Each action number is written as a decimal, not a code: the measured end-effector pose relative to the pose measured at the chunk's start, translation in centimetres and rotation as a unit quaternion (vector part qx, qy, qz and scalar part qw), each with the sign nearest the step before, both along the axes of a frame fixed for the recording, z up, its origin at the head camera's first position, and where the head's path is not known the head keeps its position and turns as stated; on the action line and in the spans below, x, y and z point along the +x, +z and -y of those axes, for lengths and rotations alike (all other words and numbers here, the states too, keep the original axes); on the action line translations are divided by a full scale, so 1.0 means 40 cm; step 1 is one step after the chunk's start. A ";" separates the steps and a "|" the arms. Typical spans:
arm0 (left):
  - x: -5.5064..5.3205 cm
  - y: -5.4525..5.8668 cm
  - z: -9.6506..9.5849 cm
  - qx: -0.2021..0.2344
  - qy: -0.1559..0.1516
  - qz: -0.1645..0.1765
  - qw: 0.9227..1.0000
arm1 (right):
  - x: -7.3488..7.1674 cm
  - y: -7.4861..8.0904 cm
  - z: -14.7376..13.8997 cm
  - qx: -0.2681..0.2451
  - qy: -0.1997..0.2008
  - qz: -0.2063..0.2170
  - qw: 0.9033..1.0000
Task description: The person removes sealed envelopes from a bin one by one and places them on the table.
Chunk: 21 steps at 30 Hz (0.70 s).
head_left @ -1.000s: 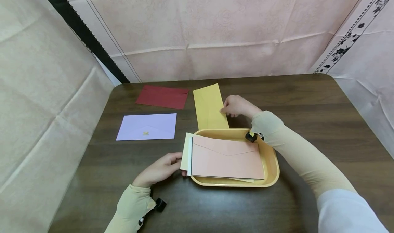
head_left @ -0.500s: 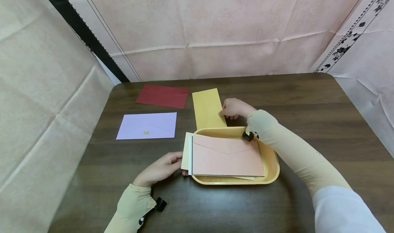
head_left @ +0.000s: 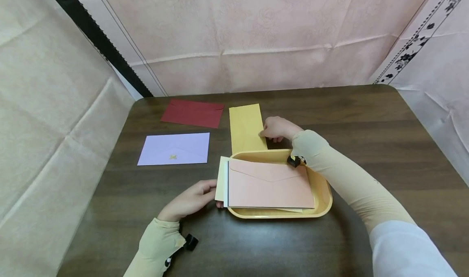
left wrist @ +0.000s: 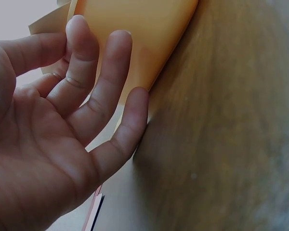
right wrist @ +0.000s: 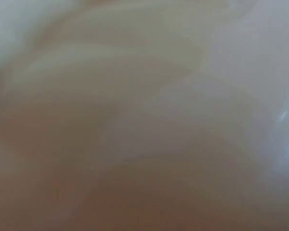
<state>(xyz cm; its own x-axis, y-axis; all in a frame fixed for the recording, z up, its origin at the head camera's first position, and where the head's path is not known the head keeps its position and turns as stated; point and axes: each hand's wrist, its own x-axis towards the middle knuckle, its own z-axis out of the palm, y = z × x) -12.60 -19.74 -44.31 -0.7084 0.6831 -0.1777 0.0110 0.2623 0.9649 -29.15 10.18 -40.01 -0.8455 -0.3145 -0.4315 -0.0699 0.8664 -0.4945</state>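
Observation:
A yellow envelope (head_left: pixel 246 128) lies lengthwise at the back edge of the tray. My right hand (head_left: pixel 279 128) pinches its right edge, thumb on top and fingers curled. The yellow tray (head_left: pixel 326 195) holds a stack of envelopes with a pink envelope (head_left: pixel 271 187) uppermost. A cream envelope (head_left: pixel 220 187) sticks out at the stack's left side. There my left hand (head_left: pixel 192 199) grips the overhanging edge, its fingertips partly hidden underneath. In the left wrist view, other fingers of the left hand (left wrist: pixel 72 110) spread beside the tray wall (left wrist: pixel 149 38). The right wrist view is blurred.
A lavender envelope (head_left: pixel 174 149) with a small gold seal lies left of the tray. Behind it rests a red envelope (head_left: pixel 193 113), near the back edge of the brown wooden table (head_left: pixel 348 118). Pale cloth (head_left: pixel 275 37) hangs behind the table.
My right hand has moved slightly left, and the yellow envelope has shifted a little toward me and left. The left hand and the tray look nearly still.

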 end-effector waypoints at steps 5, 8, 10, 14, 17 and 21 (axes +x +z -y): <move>0.001 -0.001 -0.001 -0.004 0.001 -0.003 1.000 | -0.004 -0.004 0.000 -0.003 0.002 0.002 1.000; 0.001 -0.001 -0.001 -0.003 0.001 0.000 1.000 | -0.004 -0.005 0.000 -0.003 0.002 0.002 1.000; 0.001 -0.001 -0.001 -0.005 0.001 0.001 1.000 | -0.002 -0.006 0.001 -0.001 0.001 0.002 1.000; 0.001 0.001 0.000 -0.008 0.002 0.002 1.000 | -0.002 -0.005 0.002 0.003 0.001 0.002 1.000; 0.000 0.003 0.000 -0.010 0.004 0.004 1.000 | 0.000 -0.003 0.003 0.004 0.003 0.002 1.000; 0.000 0.002 0.000 -0.013 0.003 0.007 1.000 | 0.001 -0.002 0.003 0.006 0.004 0.005 1.000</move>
